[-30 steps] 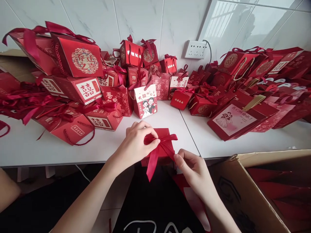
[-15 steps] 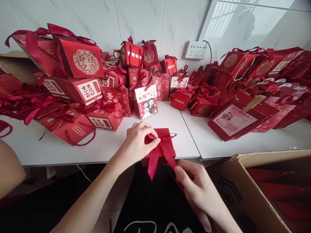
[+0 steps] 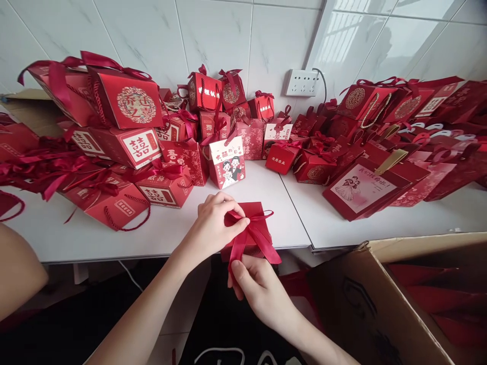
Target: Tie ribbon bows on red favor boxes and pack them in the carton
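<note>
A small red gift box [image 3: 254, 213] sits at the near edge of the white table [image 3: 57, 238], with a dark red ribbon [image 3: 262, 242] knotted on its top. My left hand [image 3: 213, 223] pinches the ribbon at the knot, fingers closed. Just below the box's front, my right hand [image 3: 258, 289] grips the left ribbon tail, fingers curled round it. The right ribbon tail hangs free over the box's front edge.
Many red gift boxes and bags crowd the back of the table, among them a large stacked box [image 3: 127, 104] at left, a cartoon-couple box [image 3: 227, 163] in the middle and a flat bag [image 3: 359, 187] at right. An open cardboard carton [image 3: 380, 304] stands at lower right. A wall socket [image 3: 302, 82] is behind.
My right hand let go of the right ribbon tail, moved left under the box and took hold of the left tail. The left hand stayed on the knot.
</note>
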Action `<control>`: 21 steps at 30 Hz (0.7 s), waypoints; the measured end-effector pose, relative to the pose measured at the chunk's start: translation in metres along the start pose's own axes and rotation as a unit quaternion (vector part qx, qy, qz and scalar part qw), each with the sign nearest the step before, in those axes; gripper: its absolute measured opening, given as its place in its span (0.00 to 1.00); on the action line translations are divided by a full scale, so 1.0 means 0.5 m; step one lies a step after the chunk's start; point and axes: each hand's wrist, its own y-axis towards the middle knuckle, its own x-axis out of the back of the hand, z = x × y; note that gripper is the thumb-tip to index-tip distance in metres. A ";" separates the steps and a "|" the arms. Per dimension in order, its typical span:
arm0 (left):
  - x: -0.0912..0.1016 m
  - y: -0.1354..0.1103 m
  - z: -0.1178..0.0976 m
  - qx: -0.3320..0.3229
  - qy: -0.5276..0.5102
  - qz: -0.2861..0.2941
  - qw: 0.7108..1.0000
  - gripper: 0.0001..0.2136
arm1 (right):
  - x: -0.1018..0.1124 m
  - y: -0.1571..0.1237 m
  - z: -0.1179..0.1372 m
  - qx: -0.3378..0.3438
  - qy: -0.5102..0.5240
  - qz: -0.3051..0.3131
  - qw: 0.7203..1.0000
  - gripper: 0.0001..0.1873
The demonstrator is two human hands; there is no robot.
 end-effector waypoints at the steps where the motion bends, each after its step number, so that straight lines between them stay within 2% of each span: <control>1: 0.000 0.000 0.000 0.002 -0.001 0.000 1.000 0.03 | 0.000 0.000 0.001 -0.007 -0.010 0.001 1.000 0.22; 4: -0.001 0.000 0.000 0.006 -0.005 -0.001 1.000 0.04 | 0.000 -0.010 0.004 -0.027 -0.049 0.009 0.998 0.22; 6: -0.001 -0.001 0.001 0.005 -0.003 -0.006 1.000 0.04 | 0.010 -0.029 0.011 -0.038 -0.081 0.041 0.995 0.24; 8: 0.000 -0.002 0.003 -0.002 -0.001 -0.007 1.000 0.04 | 0.034 -0.050 0.025 -0.040 -0.098 0.087 0.991 0.26; 9: 0.000 -0.003 0.004 -0.006 -0.002 -0.006 1.000 0.05 | 0.052 -0.057 0.034 -0.038 -0.097 0.091 0.990 0.27; 10: 0.001 -0.004 0.005 -0.009 -0.004 -0.004 1.000 0.05 | 0.074 -0.059 0.044 -0.032 -0.091 0.067 0.993 0.30; 11: 0.002 -0.004 0.005 -0.014 -0.009 -0.004 1.000 0.06 | 0.098 -0.055 0.054 -0.024 -0.086 0.011 0.996 0.32; 13: 0.003 -0.005 0.007 -0.019 -0.026 -0.025 0.999 0.09 | 0.145 -0.026 0.070 -0.008 -0.105 -0.165 0.981 0.36; 14: 0.004 -0.004 0.008 -0.016 -0.036 -0.051 0.998 0.11 | 0.164 -0.004 0.074 -0.013 -0.131 -0.209 0.969 0.37; 15: 0.006 -0.003 0.009 -0.006 -0.044 -0.087 0.995 0.13 | 0.180 0.021 0.077 -0.025 -0.159 -0.218 0.963 0.38; 17: 0.010 0.000 0.009 0.046 -0.036 -0.151 0.987 0.14 | 0.195 0.068 0.077 -0.058 -0.189 -0.191 0.962 0.38; 19: 0.015 0.004 0.008 0.116 -0.004 -0.145 0.983 0.14 | 0.192 0.101 0.075 -0.077 -0.197 -0.160 0.964 0.36; 21: 0.019 0.005 0.007 0.157 0.017 -0.095 0.983 0.19 | 0.180 0.112 0.073 -0.073 -0.204 -0.155 0.964 0.33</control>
